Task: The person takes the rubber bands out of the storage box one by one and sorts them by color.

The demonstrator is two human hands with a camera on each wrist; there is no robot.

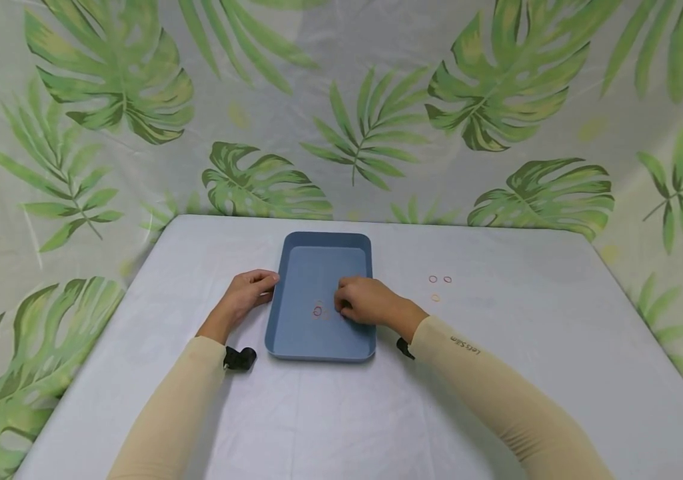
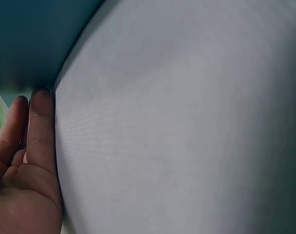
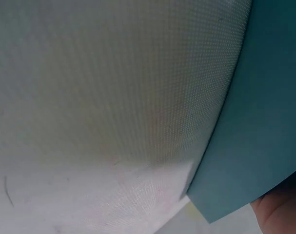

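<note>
**Both hands at a blue tray with small rings**

Seen from the head camera first, a blue tray [image 1: 323,267] lies lengthwise on the pale tabletop [image 1: 497,373], a little left of the middle. The left hand [image 1: 245,293] rests against the tray's left rim, its fingers loosely bent and closing on nothing that can be seen. The right hand [image 1: 368,301] lies knuckles-up inside the tray, near its right wall, with the fingers curled downward toward the tray floor; whether they pinch anything cannot be told, since the fingertips are hidden under the hand. Just left of that hand, on the tray floor, lies a small reddish ring [image 1: 317,311]. Three more small rings [image 1: 440,285] lie on the tabletop to the right of the tray, well apart from both hands. Both forearms wear beige sleeves [image 1: 497,380], and leaf-patterned cloth [image 1: 347,120] hangs behind the tabletop.

Next, the left wrist view is close and blurred: the left hand's fingers [image 2: 40,131] lie fairly straight, side by side, along the cloth of the tabletop, with the dark blue tray edge [image 2: 35,39] just beyond their tips. They grip nothing.

Lastly, the right wrist view shows mostly tabletop cloth, the tray's blue wall [image 3: 255,136] at the right and only a sliver of skin in the bottom corner, so the grip stays unclear there too.
</note>
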